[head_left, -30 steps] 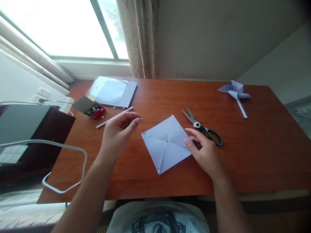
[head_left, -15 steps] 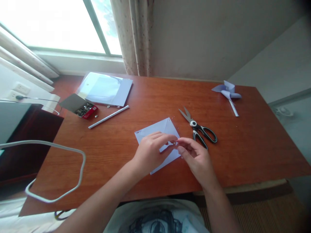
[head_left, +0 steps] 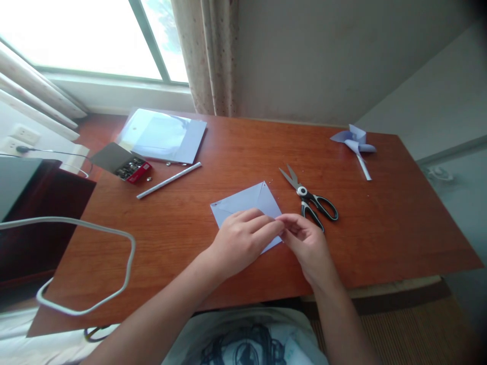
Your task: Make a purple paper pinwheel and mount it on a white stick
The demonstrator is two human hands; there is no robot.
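A square sheet of pale lilac paper [head_left: 249,199] lies on the table, with crease or cut lines and tiny marks at its corners. Over its near half, my left hand [head_left: 243,241] is closed, its thumb and fingertips pinched together. My right hand [head_left: 306,244] meets it at the fingertips by the paper's right corner, also pinched. Whatever sits between the fingers is too small and covered to make out. Right of the paper lie scissors [head_left: 302,191] with black and white handles, blades slightly apart, close to my right hand.
At the left stand an open red box [head_left: 135,170] of small metal pins, a rolled paper stick [head_left: 169,180] and a clear folder [head_left: 163,134] with paper. A finished paper pinwheel [head_left: 355,142] lies far right. A white cable [head_left: 131,253] loops over the left edge.
My left fingers have closed down and come nearer my right fingertips, covering a small shiny thing that showed between them. The view has shifted slightly.
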